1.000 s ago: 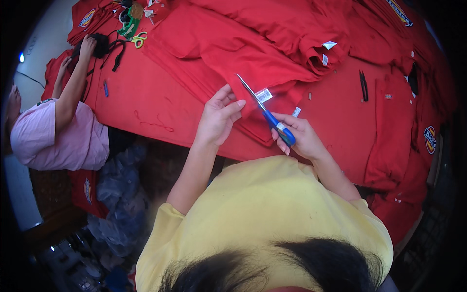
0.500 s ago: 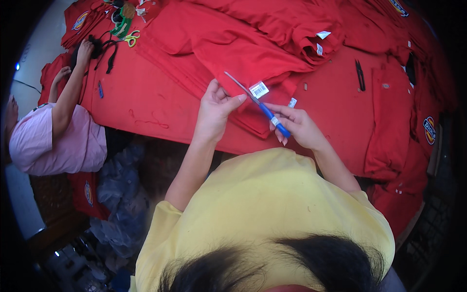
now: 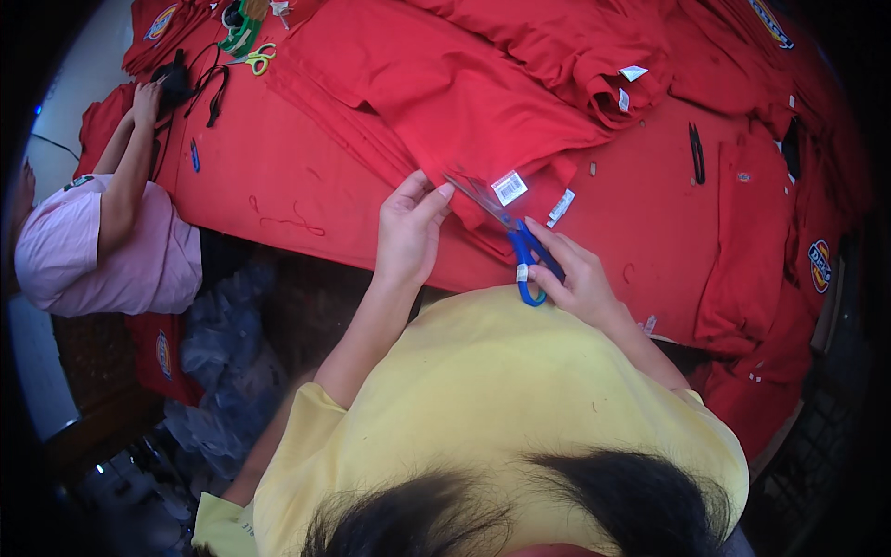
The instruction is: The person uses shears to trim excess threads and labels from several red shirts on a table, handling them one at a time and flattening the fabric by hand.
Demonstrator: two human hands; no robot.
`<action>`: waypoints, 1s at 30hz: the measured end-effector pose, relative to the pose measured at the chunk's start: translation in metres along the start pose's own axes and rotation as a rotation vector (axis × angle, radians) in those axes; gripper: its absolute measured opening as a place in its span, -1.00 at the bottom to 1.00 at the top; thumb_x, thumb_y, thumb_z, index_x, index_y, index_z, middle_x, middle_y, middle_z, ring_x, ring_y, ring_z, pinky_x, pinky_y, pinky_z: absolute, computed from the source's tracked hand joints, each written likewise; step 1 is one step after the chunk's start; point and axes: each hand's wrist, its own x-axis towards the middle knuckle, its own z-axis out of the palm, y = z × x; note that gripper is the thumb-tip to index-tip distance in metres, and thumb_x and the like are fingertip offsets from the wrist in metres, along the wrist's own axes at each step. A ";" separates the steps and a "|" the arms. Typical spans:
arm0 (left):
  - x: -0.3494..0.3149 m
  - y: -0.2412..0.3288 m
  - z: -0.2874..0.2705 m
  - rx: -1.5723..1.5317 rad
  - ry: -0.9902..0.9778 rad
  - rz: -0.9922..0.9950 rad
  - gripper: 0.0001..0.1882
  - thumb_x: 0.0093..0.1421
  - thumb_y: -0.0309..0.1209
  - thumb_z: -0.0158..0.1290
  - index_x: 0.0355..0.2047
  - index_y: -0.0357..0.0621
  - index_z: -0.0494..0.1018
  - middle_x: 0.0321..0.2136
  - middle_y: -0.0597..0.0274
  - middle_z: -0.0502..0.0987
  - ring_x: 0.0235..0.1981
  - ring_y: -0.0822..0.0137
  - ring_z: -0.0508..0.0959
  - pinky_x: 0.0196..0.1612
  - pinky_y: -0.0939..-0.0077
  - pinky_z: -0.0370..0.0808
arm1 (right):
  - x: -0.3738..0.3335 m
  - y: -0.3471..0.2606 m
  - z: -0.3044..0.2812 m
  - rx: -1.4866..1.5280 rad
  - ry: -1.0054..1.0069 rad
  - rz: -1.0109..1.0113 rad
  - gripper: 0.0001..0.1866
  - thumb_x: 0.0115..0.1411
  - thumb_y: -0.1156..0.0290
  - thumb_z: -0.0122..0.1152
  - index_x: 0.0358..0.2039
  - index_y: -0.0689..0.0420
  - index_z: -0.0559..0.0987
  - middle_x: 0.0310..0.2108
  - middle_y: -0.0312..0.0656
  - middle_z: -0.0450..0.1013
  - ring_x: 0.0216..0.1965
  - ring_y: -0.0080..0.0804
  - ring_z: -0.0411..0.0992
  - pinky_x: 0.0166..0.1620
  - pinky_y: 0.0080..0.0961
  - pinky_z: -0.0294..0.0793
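My right hand (image 3: 577, 282) holds a pair of blue-handled scissors (image 3: 522, 243), its fingers in the handle loops. The blades point up and left over a red garment (image 3: 483, 121), slightly parted. My left hand (image 3: 409, 227) is closed in a pinch close to the blade tips, at the garment's near edge. What its fingertips hold is too small to make out. Between the hands, a white barcode label (image 3: 509, 188) lies on the red cloth, and a narrow white tag (image 3: 561, 208) sticks out nearer my right hand.
Black thread snips (image 3: 696, 154) lie on the red table (image 3: 306, 186) at right, beside stacked red garments (image 3: 742, 232). Yellow-handled scissors (image 3: 260, 59) and a small blue tool (image 3: 195, 156) lie at left. A person in a pink shirt (image 3: 121, 246) works there with a black item.
The scissors' handles and blades have spread apart, and the handles have swung lower in my right hand. My left hand remains pinched near the tips. The co-worker's hands have come closer together.
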 end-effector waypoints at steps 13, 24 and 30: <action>-0.006 0.000 0.005 0.085 -0.068 0.018 -0.60 0.13 -0.66 0.04 0.01 -0.29 0.37 -0.13 0.22 0.49 -0.11 0.45 0.47 0.00 0.56 0.38 | 0.015 -0.005 0.005 0.032 0.031 -0.121 -0.41 0.14 0.40 0.16 0.17 0.30 0.27 -0.42 -0.07 0.40 -0.39 -0.30 0.43 -0.29 -0.45 0.41; -0.007 0.001 0.010 0.049 -0.035 0.026 -0.64 0.15 -0.63 0.04 0.00 -0.31 0.38 -0.21 0.23 0.51 -0.21 0.49 0.49 -0.11 0.62 0.43 | 0.005 0.004 0.007 0.381 -0.041 0.161 -0.50 0.20 0.47 0.05 0.17 0.27 0.30 -0.26 -0.03 0.47 -0.33 -0.36 0.47 -0.19 -0.44 0.43; 0.000 0.001 -0.001 -0.016 -0.003 0.020 -0.65 0.17 -0.61 0.03 0.00 -0.31 0.37 -0.19 0.24 0.50 -0.19 0.50 0.47 -0.12 0.61 0.42 | 0.005 -0.005 0.002 0.523 -0.124 0.350 -0.50 0.22 0.45 0.05 0.17 0.26 0.30 -0.25 -0.07 0.47 -0.33 -0.41 0.45 -0.18 -0.50 0.43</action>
